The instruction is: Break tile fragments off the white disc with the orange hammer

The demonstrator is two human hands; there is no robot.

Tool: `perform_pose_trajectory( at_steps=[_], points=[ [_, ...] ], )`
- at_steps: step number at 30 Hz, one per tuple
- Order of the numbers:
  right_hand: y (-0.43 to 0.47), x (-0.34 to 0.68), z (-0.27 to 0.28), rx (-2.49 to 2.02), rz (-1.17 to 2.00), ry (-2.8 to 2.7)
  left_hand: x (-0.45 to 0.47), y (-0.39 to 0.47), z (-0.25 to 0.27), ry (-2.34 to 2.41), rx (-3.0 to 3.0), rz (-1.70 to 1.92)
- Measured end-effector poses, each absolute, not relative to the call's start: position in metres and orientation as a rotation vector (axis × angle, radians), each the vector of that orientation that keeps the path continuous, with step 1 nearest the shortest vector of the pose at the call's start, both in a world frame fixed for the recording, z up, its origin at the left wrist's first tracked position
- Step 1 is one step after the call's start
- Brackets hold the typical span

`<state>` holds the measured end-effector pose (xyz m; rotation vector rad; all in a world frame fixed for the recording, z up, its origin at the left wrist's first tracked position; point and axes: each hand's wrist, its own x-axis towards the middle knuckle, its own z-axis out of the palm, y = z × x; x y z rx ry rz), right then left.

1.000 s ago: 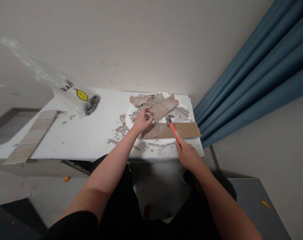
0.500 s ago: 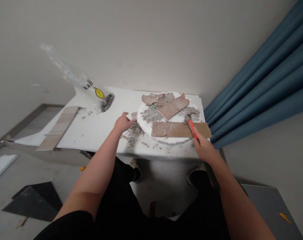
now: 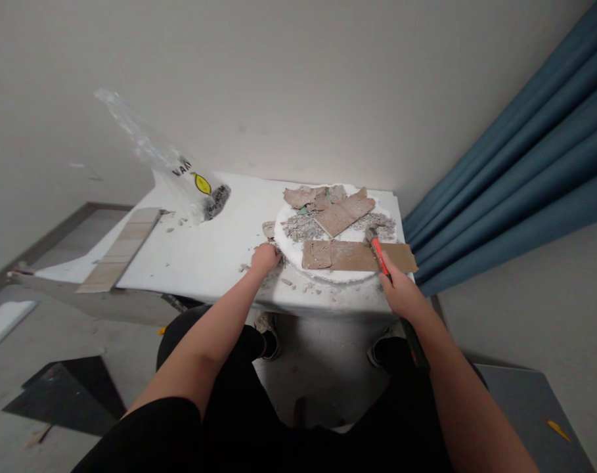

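My right hand [image 3: 402,290] is wrapped around the red and black handle of a hammer [image 3: 379,255]. The hammer's head rests over a flat brown strip [image 3: 352,257], which lies across the front of a white round board [image 3: 289,247]. At that board's left edge, my left hand [image 3: 265,258] is closed with its fingers curled down among crumbled debris; what they hold, if anything, is hidden. Broken brown textured pieces [image 3: 345,215] and grey crumbs [image 3: 303,228] lie on the round board. A small rough chunk [image 3: 268,230] sits just behind my left hand.
A clear plastic bag [image 3: 180,177] with grey material at its bottom stands on the white-covered table [image 3: 204,256]. A wood-look plank [image 3: 123,248] hangs over the table's left end. Blue curtains [image 3: 519,144] border the right side. Dark sheets [image 3: 66,397] lie on the floor.
My left hand has moved right and slightly down, from open fingers near the rough chunk to a closed hold at the round board's edge. The right hand and hammer stay nearly still.
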<state>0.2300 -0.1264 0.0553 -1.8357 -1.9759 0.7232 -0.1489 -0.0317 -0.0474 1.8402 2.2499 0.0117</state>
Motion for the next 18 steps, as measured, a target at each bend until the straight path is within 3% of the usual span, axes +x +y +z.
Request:
perform_pose_trajectory(
  at_steps=[18],
  points=[
    [-0.125,0.229,0.058,-1.873,0.745,-1.981,-0.143,-0.017,-0.051,2.276,1.708,-0.101]
  ],
)
